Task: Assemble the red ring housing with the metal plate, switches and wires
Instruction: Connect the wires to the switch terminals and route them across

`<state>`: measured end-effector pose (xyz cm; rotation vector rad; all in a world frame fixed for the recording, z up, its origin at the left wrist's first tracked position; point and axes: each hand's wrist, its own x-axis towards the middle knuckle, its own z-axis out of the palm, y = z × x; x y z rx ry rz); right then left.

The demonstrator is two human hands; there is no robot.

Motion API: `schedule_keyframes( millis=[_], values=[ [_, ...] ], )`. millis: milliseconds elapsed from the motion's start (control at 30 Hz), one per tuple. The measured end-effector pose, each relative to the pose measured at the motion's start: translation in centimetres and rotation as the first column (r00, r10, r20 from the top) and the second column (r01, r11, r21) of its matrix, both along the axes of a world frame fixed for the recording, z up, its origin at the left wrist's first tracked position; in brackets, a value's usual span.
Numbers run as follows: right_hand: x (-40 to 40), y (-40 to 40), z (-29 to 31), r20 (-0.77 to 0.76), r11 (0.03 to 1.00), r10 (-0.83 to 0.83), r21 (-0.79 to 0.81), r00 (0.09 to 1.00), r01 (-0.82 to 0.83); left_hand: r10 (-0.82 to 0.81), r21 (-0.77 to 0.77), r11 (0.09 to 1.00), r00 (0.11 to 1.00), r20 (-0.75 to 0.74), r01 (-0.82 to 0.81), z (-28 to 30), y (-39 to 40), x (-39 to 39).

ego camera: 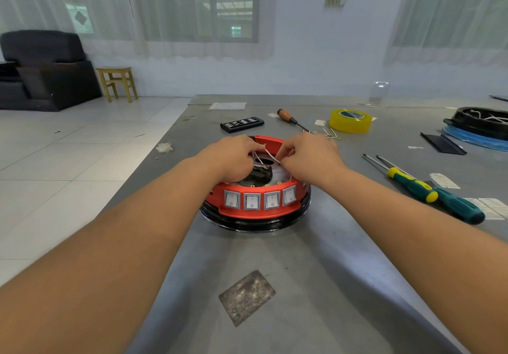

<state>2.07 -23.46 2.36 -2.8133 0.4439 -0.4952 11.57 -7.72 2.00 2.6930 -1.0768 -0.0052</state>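
Both forearms reaching forward over the counter [316, 257], left hand [233, 158] and right hand [310, 155] each pinching white wires [270, 156] above red ring housing [247, 213], screwdrivers [428, 191] well right

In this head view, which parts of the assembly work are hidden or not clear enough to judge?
- Head view: where the white wires end inside the red ring housing; the left hand and right hand cover it.
- Most of the metal plate: hidden by both hands and the rim.
- Switches: their rear terminals face inward, out of sight.
- The black part on the right: cut off by the frame edge.
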Motion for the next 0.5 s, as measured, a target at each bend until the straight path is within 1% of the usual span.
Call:
schedule_keyframes(
  millis=[200, 267, 333, 400, 433, 467, 500],
  values=[
    [1.2, -0.2, 0.3, -0.049, 0.994, -0.045, -0.103, 0.998, 0.040, -0.020, 0.085, 0.996, 1.000, 0.019, 0.019, -0.3, -0.1, 0.1],
    [1.6, -0.1, 0.3, -0.063, 0.987, -0.062, -0.152, 0.996, 0.052, -0.010, 0.058, 0.998, 1.000, 0.017, 0.009, -0.1, 0.1, -0.1],
    [1.8, 0.2, 0.3, -0.079, 0.981, -0.078, -0.181, 0.994, 0.062, 0.046, -0.033, 0.999, 0.996, 0.078, -0.043, 0.1, 0.4, -0.4],
    [1.9, 0.1, 0.2, -0.089, 0.982, -0.070, -0.182, 0.994, 0.053, 0.165, -0.195, 0.972, 0.972, 0.169, -0.131, 0.1, 1.0, -0.9],
    [1.9, -0.1, 0.1, -0.081, 0.987, -0.055, -0.156, 0.995, 0.042, 0.236, -0.297, 0.938, 0.955, 0.178, -0.176, -0.1, 1.5, -1.2],
    [1.7, -0.3, -0.2, -0.051, 0.994, -0.036, -0.101, 0.998, 0.031, 0.303, -0.399, 0.889, 0.942, 0.148, -0.223, -0.3, 2.1, -1.4],
    [1.5, -0.7, -0.5, 0.005, 1.000, -0.018, -0.021, 1.000, 0.018, 0.359, -0.488, 0.828, 0.930, 0.082, -0.276, -0.7, 2.8, -1.5]
  ],
)
